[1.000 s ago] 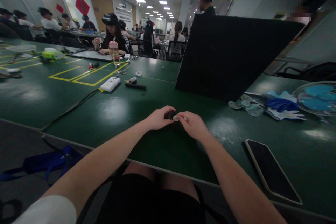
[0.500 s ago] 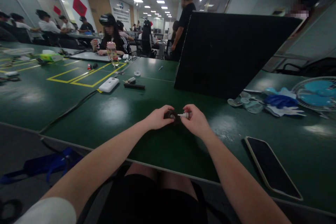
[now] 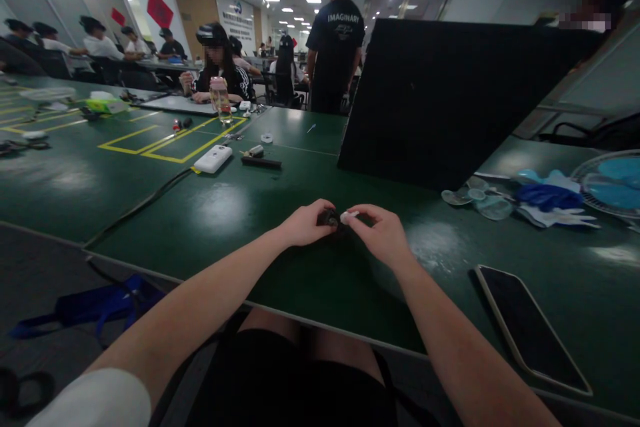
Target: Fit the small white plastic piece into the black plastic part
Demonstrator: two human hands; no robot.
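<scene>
Left hand (image 3: 306, 224) pinching dark part (image 3: 330, 217), right hand (image 3: 384, 232) pinching white piece (image 3: 345, 217) just beside. Likely two-part handling; next needs steady alignment.

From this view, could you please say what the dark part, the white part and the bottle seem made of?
Dark part, left hand: perhaps plastic or metal, from its dark look; finish too small to tell. White part, right hand: likely matte plastic, being evenly pale. Bottle: smooth plastic or glass, being see-through.

One head-worn view looks forward and down (wide, from close in) across the green table (image 3: 295, 180).
</scene>
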